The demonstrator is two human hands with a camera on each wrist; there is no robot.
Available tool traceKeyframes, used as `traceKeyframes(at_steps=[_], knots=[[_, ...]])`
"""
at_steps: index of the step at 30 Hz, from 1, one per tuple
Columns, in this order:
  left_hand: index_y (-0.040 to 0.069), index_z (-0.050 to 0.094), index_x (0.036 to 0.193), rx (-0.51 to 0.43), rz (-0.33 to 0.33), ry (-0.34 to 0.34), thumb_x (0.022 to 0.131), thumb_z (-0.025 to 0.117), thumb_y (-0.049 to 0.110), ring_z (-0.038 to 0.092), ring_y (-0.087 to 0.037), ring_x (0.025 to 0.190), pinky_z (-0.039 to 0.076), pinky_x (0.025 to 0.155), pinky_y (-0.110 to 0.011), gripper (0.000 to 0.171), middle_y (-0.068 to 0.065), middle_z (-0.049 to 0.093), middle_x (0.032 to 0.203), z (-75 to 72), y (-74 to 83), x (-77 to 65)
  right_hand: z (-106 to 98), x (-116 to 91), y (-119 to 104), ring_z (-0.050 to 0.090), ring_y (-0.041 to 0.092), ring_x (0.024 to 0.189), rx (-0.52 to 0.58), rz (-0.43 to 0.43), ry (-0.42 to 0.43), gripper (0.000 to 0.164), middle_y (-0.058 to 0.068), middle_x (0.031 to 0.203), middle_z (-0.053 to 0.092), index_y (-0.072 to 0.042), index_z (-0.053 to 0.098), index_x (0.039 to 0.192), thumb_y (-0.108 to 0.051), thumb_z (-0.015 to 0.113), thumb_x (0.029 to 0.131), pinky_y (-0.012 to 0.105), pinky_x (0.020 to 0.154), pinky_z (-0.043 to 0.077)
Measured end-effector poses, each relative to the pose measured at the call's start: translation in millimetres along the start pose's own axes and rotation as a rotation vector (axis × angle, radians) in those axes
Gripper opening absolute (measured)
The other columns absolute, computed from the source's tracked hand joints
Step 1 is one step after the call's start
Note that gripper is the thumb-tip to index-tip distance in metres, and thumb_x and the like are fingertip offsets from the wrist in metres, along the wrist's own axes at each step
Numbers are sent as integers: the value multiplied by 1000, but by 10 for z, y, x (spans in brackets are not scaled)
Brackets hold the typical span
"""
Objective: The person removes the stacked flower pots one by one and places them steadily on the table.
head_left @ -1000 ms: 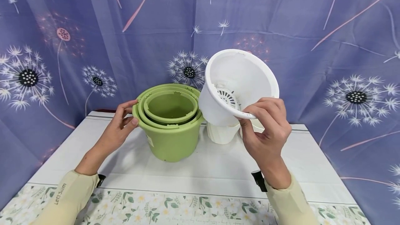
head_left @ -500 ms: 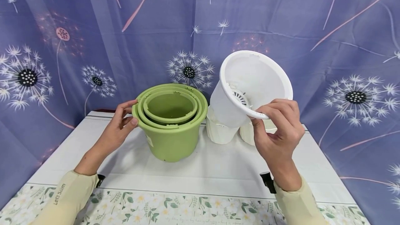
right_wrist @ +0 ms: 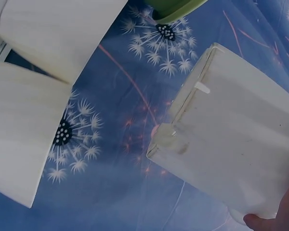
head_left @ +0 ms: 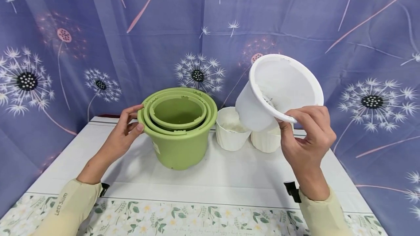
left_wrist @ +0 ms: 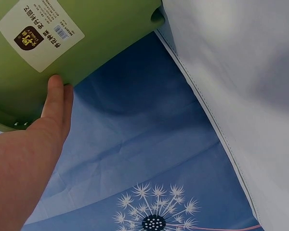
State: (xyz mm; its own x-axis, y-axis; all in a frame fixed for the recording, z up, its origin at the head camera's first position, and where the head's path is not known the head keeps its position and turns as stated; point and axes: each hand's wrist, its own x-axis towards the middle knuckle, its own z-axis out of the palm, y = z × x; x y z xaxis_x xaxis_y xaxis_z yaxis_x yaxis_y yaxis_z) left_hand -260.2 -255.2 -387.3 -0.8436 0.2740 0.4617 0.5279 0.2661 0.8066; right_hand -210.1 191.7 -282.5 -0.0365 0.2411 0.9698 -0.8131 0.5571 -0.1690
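A large green flowerpot [head_left: 182, 152] stands upright on the table, with smaller green pots [head_left: 178, 121] nested inside. My left hand [head_left: 121, 134] holds its left rim; in the left wrist view two fingers [left_wrist: 53, 98] lie along the outer wall near a paper label [left_wrist: 41, 33]. My right hand [head_left: 308, 134] pinches the near rim of a white flowerpot [head_left: 252, 108], thumb below and fingers above. That pot hangs tilted above the table, its mouth towards me, with slots partly visible in its bottom. The right wrist view shows its outer wall [right_wrist: 241, 130].
Two small cream-white pots [head_left: 231, 139] [head_left: 265, 143] stand side by side behind and below the raised pot, right of the green one. A white cloth [head_left: 210, 177] with a floral front band covers the table. A purple dandelion-print curtain [head_left: 164, 46] hangs behind.
My right hand has carried the white flowerpot to the right, away from the green pots, uncovering more of the two small pots. The left hand and the green pots have stayed put.
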Motion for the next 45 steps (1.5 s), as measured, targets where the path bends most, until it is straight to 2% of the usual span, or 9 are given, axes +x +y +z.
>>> traceKeyframes(at_steps=[14, 21, 28, 34, 41, 45], knots=[[16, 24, 167, 3, -7, 1, 114, 47, 8, 62, -6, 122, 53, 98, -16, 58, -8, 48, 139, 0, 23, 1, -195, 30, 130, 51, 32, 72, -84, 18, 3, 28, 19, 66, 62, 5, 73, 68, -16, 86, 82, 25, 85, 40], [17, 23, 168, 5, -8, -9, 115, 45, 9, 62, -4, 123, 53, 99, -15, 58, -9, 47, 139, -12, 22, -6, -282, -3, 304, 54, 26, 74, -107, 6, -1, 37, 18, 66, 63, 2, 76, 68, -28, 89, 86, 27, 85, 43], [17, 23, 168, 1, -4, -18, 114, 46, 8, 62, -4, 124, 53, 100, -16, 58, -11, 47, 140, -13, 25, 3, -345, -3, 389, 54, 23, 74, -138, 9, 9, 31, 17, 66, 64, 1, 76, 67, -22, 89, 83, 29, 88, 44], [17, 23, 168, 10, -6, -16, 114, 46, 9, 62, -3, 123, 53, 99, -16, 59, -11, 47, 140, -12, 27, 8, -391, 30, 430, 55, 21, 74, -175, 22, 31, 32, 17, 65, 63, 2, 75, 66, -22, 89, 82, 27, 87, 44], [17, 23, 168, 9, -6, -17, 114, 46, 9, 62, -4, 123, 53, 99, -16, 58, -10, 47, 140, -8, 29, 11, -445, 75, 477, 55, 6, 79, -223, 36, 47, 35, 18, 65, 63, 3, 75, 66, -25, 88, 82, 23, 86, 43], [16, 23, 167, 6, -7, -15, 114, 46, 8, 62, -3, 123, 54, 99, -16, 58, -10, 47, 140, -5, 33, 8, -475, 103, 500, 54, 2, 81, -241, 44, 54, 33, 20, 65, 62, 4, 75, 66, -23, 87, 82, 23, 86, 43]])
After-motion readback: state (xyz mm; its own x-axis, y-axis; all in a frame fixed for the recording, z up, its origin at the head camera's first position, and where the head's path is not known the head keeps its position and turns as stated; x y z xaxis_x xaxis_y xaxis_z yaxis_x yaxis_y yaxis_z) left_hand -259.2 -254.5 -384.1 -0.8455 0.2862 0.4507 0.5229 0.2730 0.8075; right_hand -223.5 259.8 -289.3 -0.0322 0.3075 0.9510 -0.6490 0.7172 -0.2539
